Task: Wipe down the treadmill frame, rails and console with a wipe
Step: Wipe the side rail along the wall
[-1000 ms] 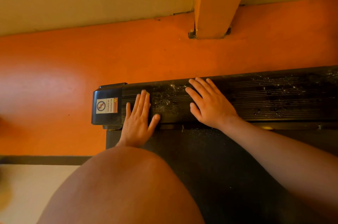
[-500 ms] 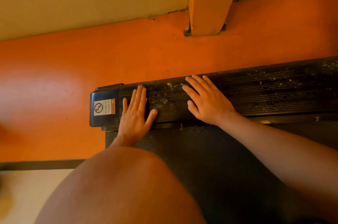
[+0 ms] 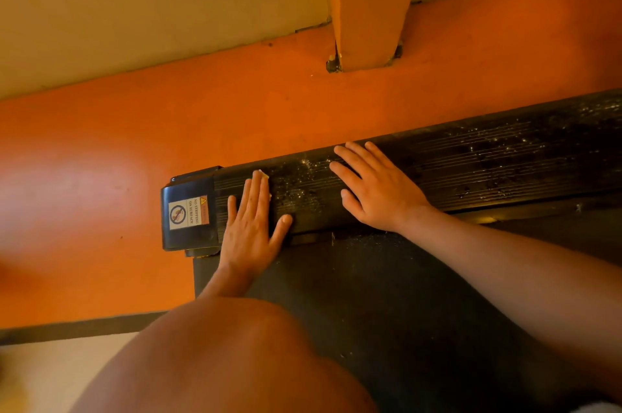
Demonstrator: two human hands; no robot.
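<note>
The black ribbed side rail [image 3: 488, 163] of the treadmill runs from the middle to the right edge, speckled with pale dust. Its left end has a black end cap [image 3: 188, 214] with a warning sticker. My left hand [image 3: 250, 227] lies flat on the rail beside the cap, pressing a wipe [image 3: 264, 174]; only a small pale corner of it shows at my fingertips. My right hand [image 3: 377, 187] rests flat on the rail further right, fingers spread, holding nothing. The dark belt [image 3: 387, 294] lies below the rail.
My bare knee [image 3: 218, 362] fills the lower middle, over the belt's left end. Orange floor [image 3: 101, 193] surrounds the rail's far side and left. An orange post [image 3: 370, 8] is bolted to the floor beyond the rail, against a pale wall [image 3: 151, 8].
The view has shifted a little. Both hands stay flat on the rail in nearly the same places.
</note>
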